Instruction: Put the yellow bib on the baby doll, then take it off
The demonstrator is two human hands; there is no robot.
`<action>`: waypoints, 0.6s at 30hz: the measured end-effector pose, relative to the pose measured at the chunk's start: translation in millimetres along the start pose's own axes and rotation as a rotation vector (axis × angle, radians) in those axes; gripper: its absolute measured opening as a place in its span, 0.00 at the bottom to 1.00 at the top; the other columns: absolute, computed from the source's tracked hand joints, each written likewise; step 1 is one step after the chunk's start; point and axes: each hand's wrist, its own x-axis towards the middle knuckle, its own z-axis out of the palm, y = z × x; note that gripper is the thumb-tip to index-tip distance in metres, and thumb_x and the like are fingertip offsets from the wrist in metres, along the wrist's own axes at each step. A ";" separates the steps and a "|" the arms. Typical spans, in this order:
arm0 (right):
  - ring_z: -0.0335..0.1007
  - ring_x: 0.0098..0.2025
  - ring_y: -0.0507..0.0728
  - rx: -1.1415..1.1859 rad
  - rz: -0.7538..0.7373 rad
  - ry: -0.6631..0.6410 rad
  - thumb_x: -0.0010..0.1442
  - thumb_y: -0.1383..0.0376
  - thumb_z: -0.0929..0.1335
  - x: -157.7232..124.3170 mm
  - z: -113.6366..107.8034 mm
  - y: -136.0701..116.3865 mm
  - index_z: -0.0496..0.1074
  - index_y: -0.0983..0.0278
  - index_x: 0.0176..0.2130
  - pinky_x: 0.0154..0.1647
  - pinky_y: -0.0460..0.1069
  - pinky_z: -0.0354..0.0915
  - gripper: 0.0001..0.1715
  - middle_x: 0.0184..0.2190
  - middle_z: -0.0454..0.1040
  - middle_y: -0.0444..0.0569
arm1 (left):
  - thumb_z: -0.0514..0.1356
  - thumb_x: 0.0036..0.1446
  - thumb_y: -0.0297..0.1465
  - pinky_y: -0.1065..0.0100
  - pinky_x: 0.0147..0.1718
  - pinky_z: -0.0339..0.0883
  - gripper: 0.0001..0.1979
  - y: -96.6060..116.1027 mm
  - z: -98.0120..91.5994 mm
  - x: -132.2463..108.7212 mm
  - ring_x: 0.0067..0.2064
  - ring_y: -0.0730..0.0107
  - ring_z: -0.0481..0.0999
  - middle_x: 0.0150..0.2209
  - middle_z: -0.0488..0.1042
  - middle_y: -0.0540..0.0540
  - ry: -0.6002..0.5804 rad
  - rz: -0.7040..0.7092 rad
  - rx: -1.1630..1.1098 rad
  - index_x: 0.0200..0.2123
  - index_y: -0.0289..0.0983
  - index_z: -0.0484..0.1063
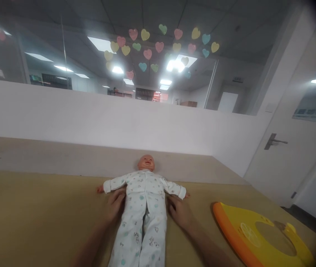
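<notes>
A baby doll (146, 196) lies on its back on the tan tabletop (49, 218), its head away from me and its arms spread. It wears white pajamas with a small print; the jacket front parts toward the bottom, and the lower legs run out of the picture. Against the doll's side, below its arm at the left, is my left hand (116, 203), closed at the clothing. My right hand (180, 212) does the same at the other side, its thumb near the torso. Parts of the fingers of both hands are hidden by the doll's sleeves and body.
At the right of the table lies a yellow silicone bib (243, 222) with an orange pocket edge and a lemon-slice print. Behind the table stands a white low wall (96, 122) under a window with heart-shaped notes. A door (294, 148) is at the right.
</notes>
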 end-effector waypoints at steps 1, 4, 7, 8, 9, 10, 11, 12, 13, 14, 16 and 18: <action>0.65 0.53 0.58 -0.031 0.025 0.011 0.57 0.69 0.59 6.4 0.4 9.8 0.70 0.68 0.51 0.55 0.50 0.59 0.23 0.52 0.70 0.55 | 0.52 0.56 0.37 0.62 0.53 0.64 0.16 -3.2 -5.7 3.0 0.53 0.59 0.72 0.47 0.77 0.47 -0.015 0.020 0.065 0.42 0.40 0.74; 0.67 0.49 0.60 -0.095 0.091 0.034 0.60 0.66 0.58 25.0 -1.8 34.9 0.72 0.68 0.46 0.50 0.51 0.61 0.20 0.48 0.72 0.56 | 0.53 0.52 0.32 0.62 0.52 0.64 0.13 -11.0 -21.4 17.4 0.50 0.58 0.74 0.43 0.78 0.46 -0.054 0.046 0.184 0.39 0.38 0.74; 0.68 0.49 0.59 -0.100 0.071 0.023 0.62 0.64 0.58 40.2 -5.7 50.0 0.72 0.65 0.47 0.49 0.50 0.61 0.20 0.48 0.72 0.53 | 0.52 0.54 0.33 0.61 0.51 0.63 0.13 -15.0 -30.6 32.2 0.49 0.58 0.73 0.42 0.78 0.45 -0.032 0.034 0.200 0.37 0.37 0.74; 0.68 0.49 0.58 -0.100 0.057 0.016 0.62 0.63 0.58 43.9 -6.5 53.2 0.72 0.64 0.47 0.49 0.49 0.61 0.20 0.48 0.73 0.53 | 0.51 0.55 0.33 0.61 0.51 0.62 0.13 -15.6 -32.0 35.6 0.49 0.58 0.73 0.43 0.77 0.45 -0.020 0.027 0.204 0.37 0.37 0.73; 0.68 0.49 0.58 -0.100 0.046 0.011 0.62 0.62 0.58 46.7 -6.8 55.6 0.72 0.64 0.47 0.49 0.49 0.61 0.20 0.48 0.73 0.52 | 0.51 0.55 0.34 0.60 0.51 0.62 0.13 -16.2 -32.7 38.0 0.49 0.57 0.73 0.43 0.77 0.45 -0.011 0.021 0.209 0.37 0.37 0.73; 0.68 0.49 0.58 -0.101 0.040 0.009 0.63 0.62 0.58 48.2 -6.6 57.5 0.72 0.64 0.48 0.49 0.49 0.62 0.20 0.48 0.73 0.52 | 0.51 0.55 0.34 0.60 0.51 0.62 0.13 -16.8 -32.9 39.5 0.49 0.57 0.73 0.43 0.77 0.44 -0.004 0.016 0.212 0.37 0.37 0.73; 0.68 0.49 0.58 -0.103 0.038 0.008 0.63 0.62 0.57 48.4 -5.8 58.9 0.72 0.65 0.48 0.48 0.50 0.62 0.20 0.48 0.73 0.53 | 0.52 0.55 0.33 0.60 0.51 0.62 0.12 -17.4 -32.8 40.3 0.49 0.57 0.73 0.43 0.77 0.44 0.003 0.012 0.218 0.37 0.38 0.73; 0.68 0.49 0.59 -0.105 0.039 0.009 0.63 0.63 0.57 47.2 -4.6 59.7 0.72 0.66 0.48 0.48 0.50 0.62 0.21 0.48 0.73 0.53 | 0.52 0.55 0.33 0.60 0.50 0.62 0.11 -18.1 -32.5 40.7 0.49 0.57 0.73 0.43 0.77 0.45 0.013 0.007 0.229 0.37 0.38 0.73; 0.68 0.49 0.59 -0.107 0.040 0.010 0.63 0.63 0.57 44.6 -3.1 59.9 0.71 0.66 0.48 0.49 0.51 0.62 0.21 0.49 0.72 0.53 | 0.53 0.55 0.33 0.60 0.50 0.63 0.11 -18.8 -32.0 40.9 0.49 0.57 0.73 0.43 0.77 0.45 0.024 0.000 0.241 0.37 0.38 0.73; 0.67 0.51 0.59 -0.109 0.041 0.010 0.63 0.64 0.56 40.7 -1.7 59.2 0.71 0.66 0.49 0.50 0.51 0.61 0.22 0.50 0.72 0.54 | 0.53 0.55 0.33 0.60 0.49 0.63 0.11 -19.4 -31.6 41.3 0.49 0.56 0.73 0.43 0.77 0.45 0.036 -0.007 0.256 0.37 0.38 0.73; 0.65 0.54 0.59 -0.114 0.036 0.020 0.62 0.64 0.56 30.4 0.4 54.7 0.70 0.67 0.51 0.55 0.51 0.59 0.23 0.53 0.70 0.54 | 0.53 0.55 0.32 0.60 0.48 0.63 0.11 -20.2 -30.7 43.3 0.48 0.55 0.73 0.43 0.77 0.45 0.053 -0.017 0.288 0.39 0.38 0.72; 0.62 0.57 0.59 -0.113 0.028 0.040 0.62 0.65 0.57 19.7 0.2 46.6 0.70 0.67 0.51 0.58 0.51 0.56 0.23 0.55 0.68 0.54 | 0.53 0.55 0.31 0.59 0.48 0.63 0.12 -20.1 -30.1 46.9 0.48 0.56 0.72 0.44 0.76 0.43 0.053 -0.012 0.304 0.40 0.37 0.72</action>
